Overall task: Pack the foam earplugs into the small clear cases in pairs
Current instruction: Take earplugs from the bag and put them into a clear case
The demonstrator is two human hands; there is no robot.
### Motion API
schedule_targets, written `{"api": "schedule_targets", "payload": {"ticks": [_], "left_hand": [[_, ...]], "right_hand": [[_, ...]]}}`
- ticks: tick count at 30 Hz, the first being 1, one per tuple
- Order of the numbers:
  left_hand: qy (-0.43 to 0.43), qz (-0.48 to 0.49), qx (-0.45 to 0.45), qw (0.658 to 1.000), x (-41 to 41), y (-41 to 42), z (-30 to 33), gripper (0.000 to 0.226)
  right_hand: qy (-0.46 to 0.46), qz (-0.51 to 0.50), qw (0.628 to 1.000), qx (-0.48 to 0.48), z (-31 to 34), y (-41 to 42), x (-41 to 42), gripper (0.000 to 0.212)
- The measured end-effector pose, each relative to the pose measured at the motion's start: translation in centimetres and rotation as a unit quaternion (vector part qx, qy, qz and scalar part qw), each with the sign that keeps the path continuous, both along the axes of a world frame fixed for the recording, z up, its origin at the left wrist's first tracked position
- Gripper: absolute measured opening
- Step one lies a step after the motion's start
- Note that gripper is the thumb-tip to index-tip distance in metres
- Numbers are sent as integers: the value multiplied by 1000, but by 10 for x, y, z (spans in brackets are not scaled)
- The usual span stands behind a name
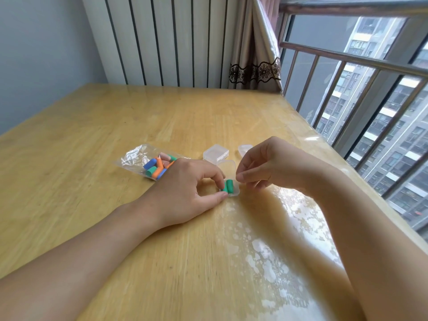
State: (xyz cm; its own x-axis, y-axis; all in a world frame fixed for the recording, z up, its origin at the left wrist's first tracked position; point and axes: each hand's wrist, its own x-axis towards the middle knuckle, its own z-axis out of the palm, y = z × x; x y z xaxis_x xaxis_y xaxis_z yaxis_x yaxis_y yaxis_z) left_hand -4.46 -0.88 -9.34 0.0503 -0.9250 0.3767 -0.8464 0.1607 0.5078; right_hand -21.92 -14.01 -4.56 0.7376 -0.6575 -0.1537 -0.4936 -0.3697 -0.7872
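A small clear case (234, 192) lies open on the wooden table (92, 126), its lid (228, 166) tipped up behind it. Two green earplugs (228, 186) lie inside. My left hand (192, 188) pinches the case's left side between thumb and forefinger. My right hand (266, 165) hovers at the case's right edge with thumb and forefinger pressed together at the lid's corner. A clear plastic bag (139, 158) to the left holds several earplugs (156, 169) in blue, orange, green and pink.
A closed clear case (215, 153) stands just behind the open one, and another case (244, 149) is partly hidden behind my right hand. The table's right edge runs along a railed window (347, 93). A radiator (166, 40) and a curtain (254, 42) stand behind.
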Motion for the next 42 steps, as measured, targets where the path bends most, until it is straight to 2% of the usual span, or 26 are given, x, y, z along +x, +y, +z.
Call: {"api": "schedule_targets", "payload": {"ticks": [3,10,15,20,23,26,28,32,36,39,42], "left_hand": [[5,-32,-6,999,3,-3,-4,7],[6,-35,-17,999,2,-4,-4,7],[30,30,-23,999,-9,0,2,11],[55,52,-27,997,-15,1,6,12],[63,64,-26,996,-15,0,6,11],[76,76,-30,994,-12,-2,2,11],[98,76,-28,992,-9,-4,-1,21],[118,72,-32,990,-6,-7,-6,50],[138,49,0,989,-4,-6,-9,78],[130,35,37,990,-3,-6,-9,101],[117,37,38,992,-2,-7,-10,98]], "right_hand": [[15,15,1000,-16,-6,7,8,3],[11,9,999,-28,-7,7,10,3],[6,5,1000,-11,-10,6,12,3],[-5,-8,1000,-18,-12,7,12,5],[-13,-19,999,-32,-14,7,14,11],[-49,-27,998,-22,-16,6,15,25],[-85,-30,996,-5,-16,6,15,35],[-75,-15,997,10,-17,3,15,49],[-65,3,998,5,-16,4,16,35],[-63,0,998,4,-17,4,16,33],[-62,5,998,3,-16,3,15,30]]}}
